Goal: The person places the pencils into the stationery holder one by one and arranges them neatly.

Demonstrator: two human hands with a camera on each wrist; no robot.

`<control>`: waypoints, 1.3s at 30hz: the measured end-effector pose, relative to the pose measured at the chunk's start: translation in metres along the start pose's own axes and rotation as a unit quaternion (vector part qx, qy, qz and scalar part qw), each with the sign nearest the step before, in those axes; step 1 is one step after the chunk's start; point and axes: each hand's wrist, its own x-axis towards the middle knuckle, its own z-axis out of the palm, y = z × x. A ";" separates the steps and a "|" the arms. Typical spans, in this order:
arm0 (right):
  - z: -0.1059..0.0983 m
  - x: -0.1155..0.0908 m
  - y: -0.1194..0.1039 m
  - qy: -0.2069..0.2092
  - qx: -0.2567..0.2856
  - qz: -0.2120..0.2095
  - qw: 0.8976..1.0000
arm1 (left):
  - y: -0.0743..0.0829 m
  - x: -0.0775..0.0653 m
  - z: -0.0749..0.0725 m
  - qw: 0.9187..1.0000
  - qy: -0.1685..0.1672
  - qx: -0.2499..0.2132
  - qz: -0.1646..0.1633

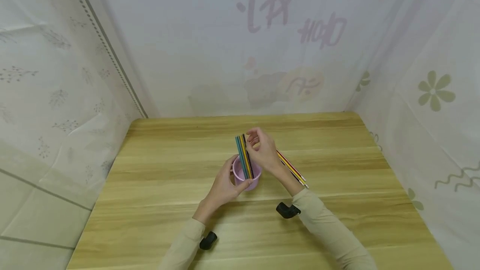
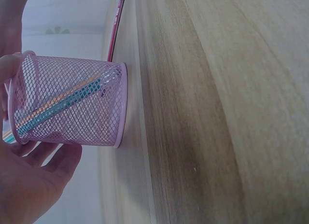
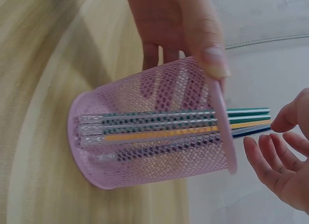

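Note:
A pink mesh pencil holder (image 1: 252,183) stands on the wooden table, its mouth facing up. My left hand (image 1: 223,184) grips it around the side, thumb at the rim and fingers behind the mesh. Inside lean several pencils: two green pencils (image 3: 248,115), a yellow pencil (image 3: 164,134) and a dark pencil (image 3: 145,152), their upper ends rising past the rim. My right hand (image 1: 261,149) is at those upper ends, with the fingers loosely bent and apart. Its thumb and fingertips are right beside the top of the dark pencil.
A few more pencils (image 1: 290,166), red, yellow and black, lie on the table (image 1: 168,145) to the right, partly behind my right forearm. White printed cloth (image 1: 210,45) walls the table at the back and both sides. A black wrist mount (image 1: 288,210) sits by each sleeve.

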 end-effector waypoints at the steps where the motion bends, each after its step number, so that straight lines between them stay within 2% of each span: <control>1: 0.000 -0.001 0.000 -0.003 -0.001 0.001 1.000 | 0.000 0.001 0.000 1.000 0.000 0.002 0.000; 8: -0.003 -0.004 0.003 -0.016 -0.006 0.031 0.999 | 0.001 0.003 0.001 1.000 -0.002 0.016 0.006; 17: -0.016 -0.003 0.017 -0.010 -0.015 0.054 0.998 | 0.001 0.001 0.002 1.000 0.009 0.010 0.006; 32: -0.045 0.001 0.065 0.022 -0.044 0.106 0.993 | 0.000 0.000 0.002 0.999 0.013 0.037 0.001; 39: -0.052 -0.006 0.081 -0.001 -0.077 0.126 0.989 | 0.001 0.000 0.001 0.999 0.013 0.029 0.002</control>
